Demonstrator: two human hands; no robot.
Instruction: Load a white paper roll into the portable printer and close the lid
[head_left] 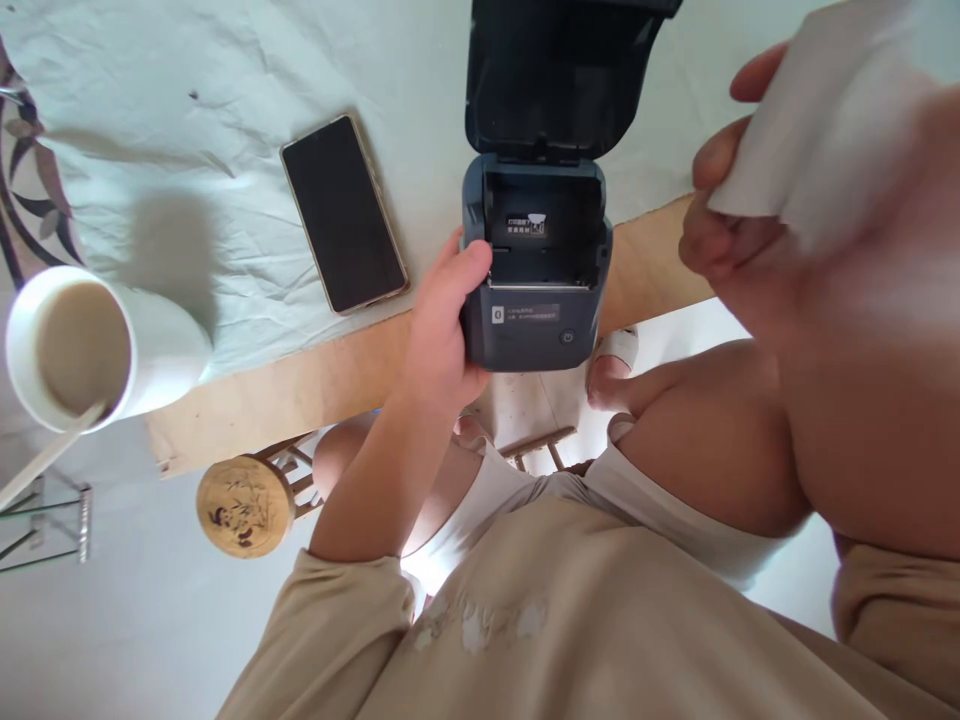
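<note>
My left hand (450,320) grips the left side of a dark blue-grey portable label printer (517,340), thumb on its upper edge. The printer's black lid (559,80) stands swung back, and its compartment shows a small printed label (526,225) and no paper roll. A power button sits at the lower right of its face. Off to the right, my right hand (742,230) is raised, its fingers closed on a white piece of paper (810,130). Motion blurs much of the paper and the hand, so its exact kind cannot be made out.
A smartphone (345,215) with a dark screen lies on the pale cloth (247,60) left of the printer. At the left stands a white mug (165,340) of milky brown drink with a spoon (52,455) in it. Below the wooden table edge (300,395) is a round stool (244,505).
</note>
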